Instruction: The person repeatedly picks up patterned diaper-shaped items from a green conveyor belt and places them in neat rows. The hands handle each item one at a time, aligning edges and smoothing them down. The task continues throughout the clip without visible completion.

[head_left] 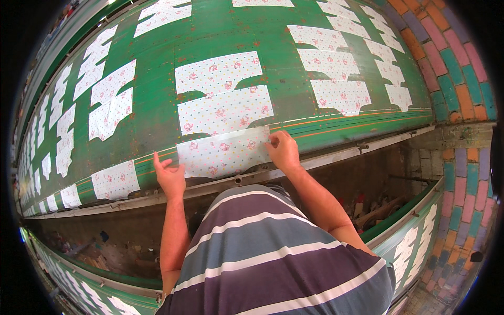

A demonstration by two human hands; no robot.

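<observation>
A white printed fabric piece (224, 154) with coloured dots and small pink figures lies along the near edge of a long green table (152, 115). At its left edge is my left hand (170, 176), index finger stretched out and the other fingers apart, the thumb beside the fabric. My right hand (284, 151) pinches the piece near its upper right corner, thumb and fingers closed together. Just beyond it, a cut-out fabric panel (226, 110) with curved notches lies flat, its near edge meeting the piece between my hands.
More printed panels lie in rows, such as one stack at right (333, 63) and a near-edge piece at left (116, 180). A metal rail (128, 203) with small bolts runs along the table's front. Behind me stands another green table (100, 286). Coloured brick paving (462, 79) borders the right.
</observation>
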